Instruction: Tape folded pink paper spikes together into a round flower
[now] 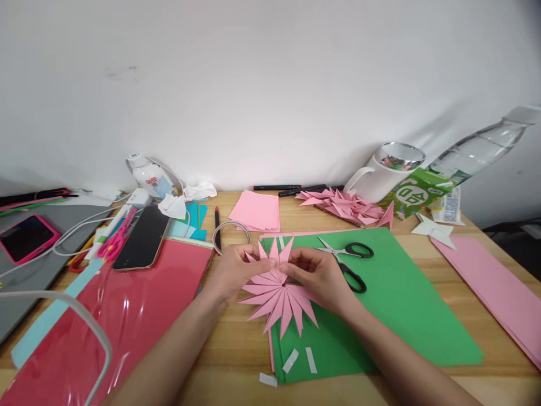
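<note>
A pink folded-paper starburst flower (276, 296) with several pointed petals lies over the left edge of a green paper sheet (397, 304). My left hand (234, 270) pinches its upper left petals, fingers closed on the paper. My right hand (316, 275) pinches the upper right petals beside the centre. The thumbs nearly meet above the flower's middle. Black-handled scissors (349, 260) lie on the green sheet just right of my right hand.
A red folder (127, 321) with a phone (143, 238) lies left. Pink square sheets (257, 211), folded pink pieces (342, 204), markers, a white mug (382, 172), a water bottle (477, 149) stand at the back. Pink paper strips (494, 287) lie right. White tape bits (300, 360) sit near me.
</note>
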`<state>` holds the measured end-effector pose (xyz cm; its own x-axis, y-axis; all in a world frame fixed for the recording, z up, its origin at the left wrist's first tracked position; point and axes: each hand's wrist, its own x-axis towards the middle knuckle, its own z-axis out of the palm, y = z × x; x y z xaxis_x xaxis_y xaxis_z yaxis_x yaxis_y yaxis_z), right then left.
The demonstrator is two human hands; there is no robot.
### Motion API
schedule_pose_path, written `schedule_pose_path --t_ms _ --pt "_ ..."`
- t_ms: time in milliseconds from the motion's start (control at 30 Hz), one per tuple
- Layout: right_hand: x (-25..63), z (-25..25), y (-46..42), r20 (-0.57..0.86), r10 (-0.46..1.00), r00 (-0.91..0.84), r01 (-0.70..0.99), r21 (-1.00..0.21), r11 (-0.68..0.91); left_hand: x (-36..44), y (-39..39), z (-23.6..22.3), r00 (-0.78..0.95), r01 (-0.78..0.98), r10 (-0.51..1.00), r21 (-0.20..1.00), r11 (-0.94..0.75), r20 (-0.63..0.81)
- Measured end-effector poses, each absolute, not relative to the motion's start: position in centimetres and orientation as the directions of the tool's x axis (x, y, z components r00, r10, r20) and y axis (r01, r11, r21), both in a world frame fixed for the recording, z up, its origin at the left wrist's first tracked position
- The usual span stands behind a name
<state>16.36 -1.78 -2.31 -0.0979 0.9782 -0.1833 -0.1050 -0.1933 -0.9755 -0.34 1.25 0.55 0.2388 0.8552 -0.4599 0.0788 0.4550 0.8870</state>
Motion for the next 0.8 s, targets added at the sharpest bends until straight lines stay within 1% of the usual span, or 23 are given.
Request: schedule_pose_path --t_ms 100,167,433,600,667,800 --pt "16.2 -2.0 -1.8 -0.235 0.967 -0.101 -0.133 -0.96 -0.247 -0.4 1.2 0.3 0.23 0.093 0.873 0.902 0.421 -0.431" --pt "16.2 -1.8 -1.8 -0.244 0.965 -0.1 -0.128 -0.958 -0.256 -0.4 1.2 0.2 0.233 0.095 0.875 0.906 0.413 -0.424" --pt "16.8 -1.6 -1.9 -0.197 0.971 -0.139 0.018 -0.98 -0.196 -0.3 1.2 0.5 0.242 0.079 0.836 0.869 0.489 -0.492" --pt "16.9 -1.4 -1.9 -0.2 0.956 -0.213 0.067 -0.98 -0.19 -0.1 1.2 1.0 0.213 0.1 0.848 0.874 0.475 -0.486" --pt "16.8 -1.2 -1.9 -0.205 0.954 -0.217 0.066 -0.979 -0.195 0.0 1.2 1.2 0.198 0.095 0.855 0.877 0.471 -0.48" --pt "16.7 -0.9 -1.9 -0.259 0.953 -0.158 0.022 -0.966 -0.259 -0.1 1.1 1.1 0.188 0.077 0.866 0.886 0.456 -0.463"
